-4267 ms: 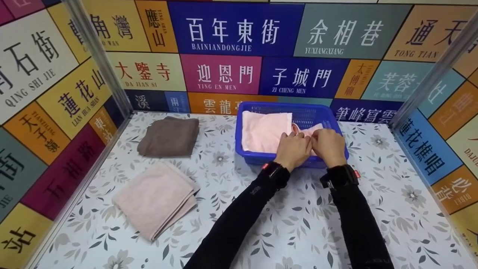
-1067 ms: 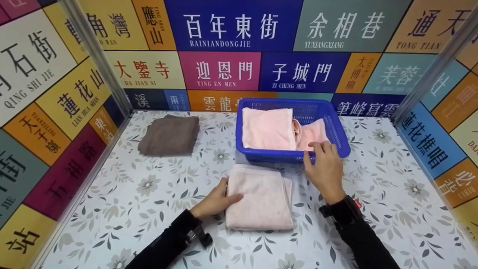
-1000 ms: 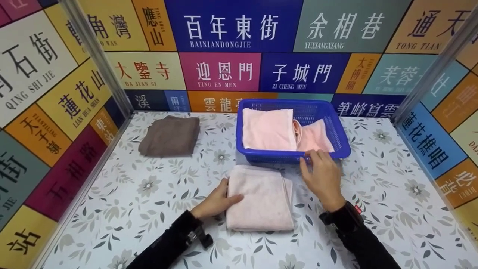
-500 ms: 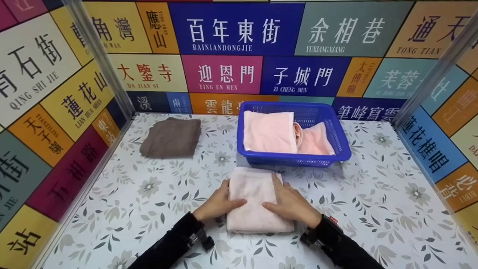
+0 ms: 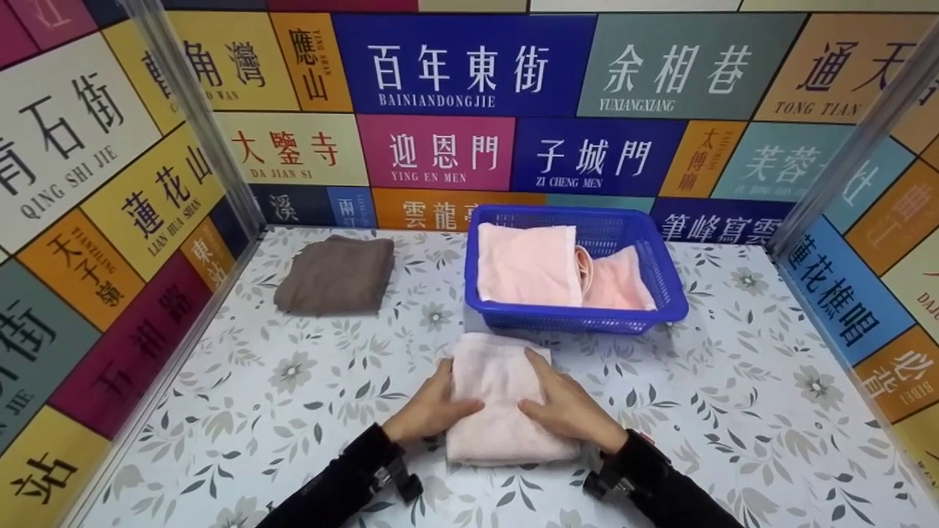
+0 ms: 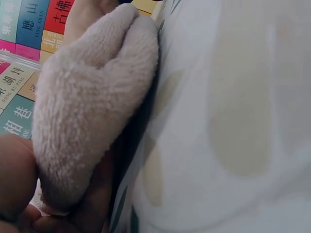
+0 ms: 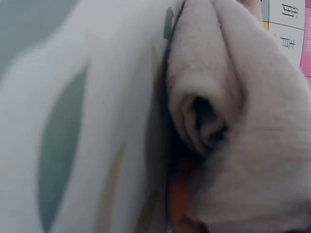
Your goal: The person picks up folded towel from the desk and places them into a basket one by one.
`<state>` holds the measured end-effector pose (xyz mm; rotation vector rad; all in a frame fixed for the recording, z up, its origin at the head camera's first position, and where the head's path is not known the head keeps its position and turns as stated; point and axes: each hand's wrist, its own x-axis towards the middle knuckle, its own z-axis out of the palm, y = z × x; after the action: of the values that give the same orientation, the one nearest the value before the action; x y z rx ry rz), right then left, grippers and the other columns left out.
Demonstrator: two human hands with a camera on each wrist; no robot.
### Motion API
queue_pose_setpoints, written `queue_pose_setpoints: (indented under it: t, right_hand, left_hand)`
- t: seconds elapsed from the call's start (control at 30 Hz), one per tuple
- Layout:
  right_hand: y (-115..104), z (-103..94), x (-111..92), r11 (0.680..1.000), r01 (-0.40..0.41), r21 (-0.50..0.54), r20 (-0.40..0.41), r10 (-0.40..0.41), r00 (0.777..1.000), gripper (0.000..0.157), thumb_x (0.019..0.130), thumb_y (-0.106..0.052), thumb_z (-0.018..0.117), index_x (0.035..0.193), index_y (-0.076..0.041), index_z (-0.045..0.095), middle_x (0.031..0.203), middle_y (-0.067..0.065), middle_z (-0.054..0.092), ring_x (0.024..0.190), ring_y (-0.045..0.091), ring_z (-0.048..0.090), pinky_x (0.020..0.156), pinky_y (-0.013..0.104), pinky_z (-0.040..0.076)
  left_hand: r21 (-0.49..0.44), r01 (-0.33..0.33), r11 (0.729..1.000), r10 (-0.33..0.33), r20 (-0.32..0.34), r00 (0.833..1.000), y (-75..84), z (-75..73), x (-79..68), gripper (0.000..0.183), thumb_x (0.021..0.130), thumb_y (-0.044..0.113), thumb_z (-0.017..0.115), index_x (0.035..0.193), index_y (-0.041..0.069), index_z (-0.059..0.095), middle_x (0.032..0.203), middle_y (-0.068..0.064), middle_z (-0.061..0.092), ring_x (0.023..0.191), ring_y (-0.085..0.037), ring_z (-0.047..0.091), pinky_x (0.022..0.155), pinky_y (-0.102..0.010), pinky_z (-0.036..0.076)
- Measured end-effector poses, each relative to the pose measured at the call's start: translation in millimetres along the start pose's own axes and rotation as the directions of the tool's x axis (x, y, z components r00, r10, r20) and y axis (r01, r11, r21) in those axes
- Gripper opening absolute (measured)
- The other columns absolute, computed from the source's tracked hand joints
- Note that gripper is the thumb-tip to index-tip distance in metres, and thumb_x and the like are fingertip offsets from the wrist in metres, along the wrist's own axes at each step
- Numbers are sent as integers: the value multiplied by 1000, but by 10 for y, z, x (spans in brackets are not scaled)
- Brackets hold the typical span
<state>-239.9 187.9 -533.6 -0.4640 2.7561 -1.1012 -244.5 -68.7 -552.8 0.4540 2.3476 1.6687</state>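
A pale pink folded towel (image 5: 499, 436) lies on the table just in front of the blue basket. My left hand (image 5: 427, 409) grips its left side, thumb on top and fingers tucked beneath the edge. The right side is held by my right hand (image 5: 576, 412) in the same way. In the left wrist view the fuzzy towel (image 6: 92, 102) bulges between thumb and fingers, with a crease along its top. The right wrist view shows the towel's side (image 7: 204, 97) with rolled layers; most of the right fingers are hidden there.
The blue plastic basket (image 5: 572, 320) stands at the back and holds a folded light pink towel (image 5: 524, 268) and another pink towel (image 5: 622, 279) to its right. A folded brown towel (image 5: 337, 275) lies at the back left. Sign-covered panels (image 5: 469, 59) wall the table in.
My right hand has left the basket's front edge and taken hold of the pale pink towel's right side. The towel came earlier from the left to the middle. Lately its top has bunched slightly.
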Motion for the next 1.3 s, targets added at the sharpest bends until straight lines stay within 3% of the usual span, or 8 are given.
queue_pose_setpoints:
  t: [0.23, 0.5, 0.7, 0.83, 1.03, 1.17, 1.3]
  right_hand:
    - [-40, -55, -18, 999, 21, 48, 11, -22, 1000, 79, 97, -16, 69, 163, -5, 27, 163, 26, 36, 146, 47, 40, 121, 62, 31]
    - [-328, -346, -185, 992, 123, -6, -86, -123, 989, 79, 96, -16, 70, 163, -5, 29, 157, 27, 45, 134, 48, 53, 113, 61, 42]
    - [-469, -571, -172, 979, 201, -47, -156, -206, 966, 81, 96, -15, 71, 163, -5, 27, 158, 27, 43, 134, 48, 54, 113, 62, 42]
    - [-451, -736, -50, 970, 235, -65, -193, -243, 950, 82, 96, -14, 72, 163, -3, 26, 157, 27, 44, 134, 47, 54, 115, 61, 40]
    - [-317, -1053, 142, 970, 233, -63, -227, -242, 943, 82, 97, -12, 71, 163, -1, 25, 161, 27, 37, 135, 50, 51, 116, 63, 38]
    - [-184, -1315, 254, 976, 200, -83, -236, -214, 948, 80, 99, -13, 69, 164, -3, 23, 166, 24, 30, 141, 52, 44, 119, 64, 33]
    - [-14, -1575, 335, 976, 152, -156, -276, -191, 942, 80, 100, -14, 68, 165, -8, 21, 165, 25, 31, 138, 55, 46, 119, 65, 32]
  left_hand:
    - [-3, -28, 1000, 28, -1, 1000, 94, -6, -19, 85, 92, 17, 78, 155, -5, 27, 146, -24, 52, 135, -33, 51, 118, -50, 36]
    - [-81, -111, 991, 114, 36, 993, 461, -106, -99, 67, 93, 13, 76, 147, 3, 37, 132, -18, 61, 116, -23, 62, 99, -35, 54]
    - [-32, -197, 980, 197, -9, 980, 709, -193, -35, 65, 93, 14, 77, 144, 1, 38, 130, -20, 63, 113, -27, 65, 94, -36, 58]
    - [-8, -228, 974, 227, -45, 973, 810, -206, 161, 70, 94, 16, 77, 148, 0, 36, 138, -21, 58, 120, -30, 62, 99, -40, 56]
    - [57, -226, 972, 230, -69, 971, 966, -135, 594, 70, 95, 18, 76, 149, 3, 34, 140, -21, 57, 122, -30, 61, 101, -44, 55]
    - [65, -189, 980, 195, -97, 976, 1093, 3, 897, 61, 96, 19, 75, 142, 5, 37, 132, -23, 62, 117, -29, 64, 94, -40, 59]
    - [-10, -195, 981, 193, -105, 975, 1199, 215, 1188, 59, 96, 8, 70, 139, 9, 30, 124, -25, 65, 104, -23, 67, 83, -34, 61]
